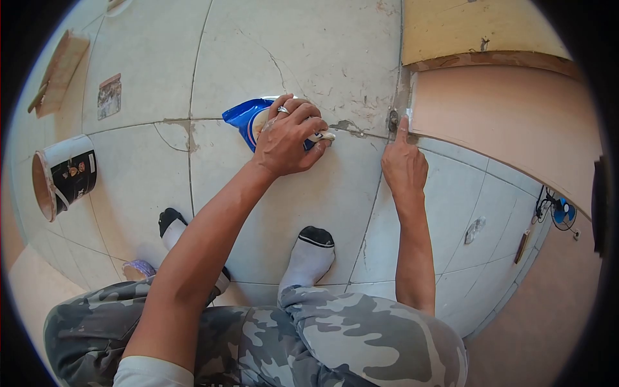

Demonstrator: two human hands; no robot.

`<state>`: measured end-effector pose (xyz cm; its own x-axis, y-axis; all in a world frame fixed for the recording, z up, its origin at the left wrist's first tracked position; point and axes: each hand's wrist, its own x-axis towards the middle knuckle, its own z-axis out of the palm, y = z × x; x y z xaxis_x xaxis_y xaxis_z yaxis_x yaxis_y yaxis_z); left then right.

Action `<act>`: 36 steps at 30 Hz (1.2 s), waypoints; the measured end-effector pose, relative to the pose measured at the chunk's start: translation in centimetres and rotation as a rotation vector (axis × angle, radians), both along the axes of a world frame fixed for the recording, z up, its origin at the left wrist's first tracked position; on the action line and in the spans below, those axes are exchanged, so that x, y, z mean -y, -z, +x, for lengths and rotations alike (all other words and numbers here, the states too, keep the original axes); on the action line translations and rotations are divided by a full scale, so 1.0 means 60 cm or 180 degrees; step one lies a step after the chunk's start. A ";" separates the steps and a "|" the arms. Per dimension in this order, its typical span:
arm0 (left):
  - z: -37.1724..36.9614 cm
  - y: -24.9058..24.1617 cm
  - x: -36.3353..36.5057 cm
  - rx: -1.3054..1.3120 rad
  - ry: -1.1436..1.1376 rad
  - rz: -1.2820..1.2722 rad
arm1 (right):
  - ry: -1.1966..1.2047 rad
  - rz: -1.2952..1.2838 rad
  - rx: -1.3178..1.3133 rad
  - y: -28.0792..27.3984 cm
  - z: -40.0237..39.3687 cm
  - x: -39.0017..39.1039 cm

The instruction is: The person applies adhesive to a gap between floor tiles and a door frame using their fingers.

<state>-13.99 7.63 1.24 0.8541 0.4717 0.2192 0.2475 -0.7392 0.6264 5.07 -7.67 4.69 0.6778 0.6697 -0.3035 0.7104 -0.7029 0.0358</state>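
Note:
My left hand (290, 135), with a ring on one finger, is closed around a blue plastic packet (242, 121) above the floor tiles. Something beige shows at the packet's side, and an off-white lump pokes out near my thumb. My right hand (405, 164) has its index finger stretched out and the other fingers curled. That fingertip is at the corner of a peach-coloured panel (496, 122), where a small white patch shows. Beside it, a dark, chipped spot (393, 120) lies in the tile joint. I see nothing held in my right hand.
A tipped-over bucket (74, 173) lies on the left, with a wooden piece (61, 74) beyond it. A small printed packet (109, 97) lies on the tiles. A yellow board (483, 29) adjoins the panel. Cables (548, 205) hang at the right; a purple-rimmed container (138, 267) stands by my leg.

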 end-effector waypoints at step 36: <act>0.001 0.005 0.002 0.0062 -0.0032 0.0068 | -0.0170 0.0332 0.0126 0.022 -0.007 0.028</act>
